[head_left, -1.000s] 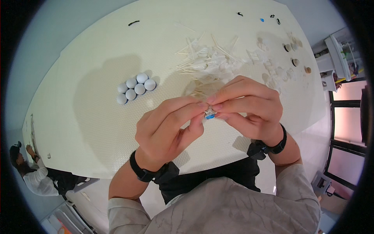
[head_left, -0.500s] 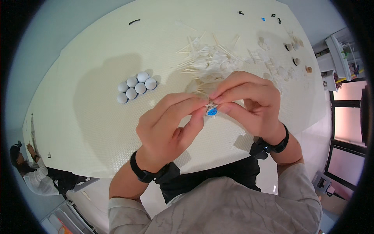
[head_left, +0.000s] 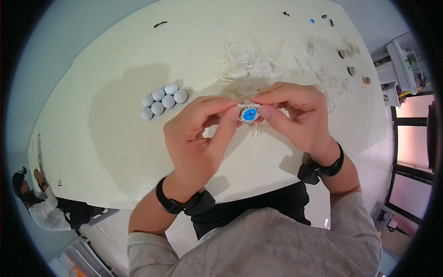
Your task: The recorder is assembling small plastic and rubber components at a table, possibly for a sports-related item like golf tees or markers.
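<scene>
Evidently, the small blue-faced disc (head_left: 249, 114) is held up over the near middle of the counter (head_left: 110, 175), its blue side turned toward the wearer, probably so that its whole edge can be watched. The left hand (head_left: 198, 131) and the right hand (head_left: 295, 120) are both closed on it in a fingertip pinch, one from each side, thumbs nearest the wearer. A crinkled whitish rim (head_left: 249, 105) surrounds the blue, and gripping only by the edges seems to leave that face uncovered.

To the left, seven white round-topped pieces (head_left: 169, 101) stand close together in two rows, perhaps grouped that way to keep them orderly and out of the working space. Beyond the hands, a loose pile of pale sticks and filmy scraps (head_left: 247, 67) lies within reach, jumbled, as if order mattered little there. Farther right, translucent scraps (head_left: 328, 83) and a few squat round pieces (head_left: 352, 71) sit spread apart; what they are made of, I cannot tell.
</scene>
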Motion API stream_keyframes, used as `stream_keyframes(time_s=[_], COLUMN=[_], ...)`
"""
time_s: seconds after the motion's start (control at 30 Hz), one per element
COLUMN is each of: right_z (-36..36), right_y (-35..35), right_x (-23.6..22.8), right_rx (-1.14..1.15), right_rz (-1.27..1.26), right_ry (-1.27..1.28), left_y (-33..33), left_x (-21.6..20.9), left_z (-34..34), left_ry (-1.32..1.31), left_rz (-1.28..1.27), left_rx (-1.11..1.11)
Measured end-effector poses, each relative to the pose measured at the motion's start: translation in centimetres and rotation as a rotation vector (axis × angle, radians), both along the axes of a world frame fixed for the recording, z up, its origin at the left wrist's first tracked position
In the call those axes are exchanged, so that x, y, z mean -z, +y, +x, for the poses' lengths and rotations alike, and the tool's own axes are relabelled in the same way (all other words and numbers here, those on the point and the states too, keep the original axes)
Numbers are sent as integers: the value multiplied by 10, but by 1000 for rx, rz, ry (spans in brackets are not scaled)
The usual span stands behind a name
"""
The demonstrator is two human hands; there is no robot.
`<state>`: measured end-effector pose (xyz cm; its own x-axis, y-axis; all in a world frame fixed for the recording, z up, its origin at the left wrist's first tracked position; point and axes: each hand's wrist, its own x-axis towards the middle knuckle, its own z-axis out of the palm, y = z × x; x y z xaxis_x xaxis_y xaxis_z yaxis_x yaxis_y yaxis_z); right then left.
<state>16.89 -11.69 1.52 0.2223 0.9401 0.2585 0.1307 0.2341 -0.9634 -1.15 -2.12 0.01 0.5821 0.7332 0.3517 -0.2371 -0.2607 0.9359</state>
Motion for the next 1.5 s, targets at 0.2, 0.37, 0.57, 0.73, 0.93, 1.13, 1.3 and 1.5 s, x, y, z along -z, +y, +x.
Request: stream_keyframes(time_s=[0.2,0.37,0.57,0.73,0.93,1.13,1.3,1.5], right_z=[-2,-4,-2,-5,4,8,6,7], right_y=[1,-1,3,-2,-1,1,2,0], right_x=[5,3,10,5,4,5,1,0], right_rx=[75,128,74,52,-62,-135,-53,-108], right_rz=[3,-53,65,-61,-112,-187,-158,-110], right_ry=[-22,-16,-180,85,302,338,247,284], left_y=[0,-3,3,2,11,14,15,14], left_x=[4,5,9,1,-6,-6,-8,-13], left_z=[5,6,-12,-2,-3,-7,-5,-8], left_ry=[-7,-20,217,20,44,-11,8,46], left_rz=[-41,-83,5,-277,-493,-602,-510,-436], left_rx=[33,76,76,141,223,279,249,254])
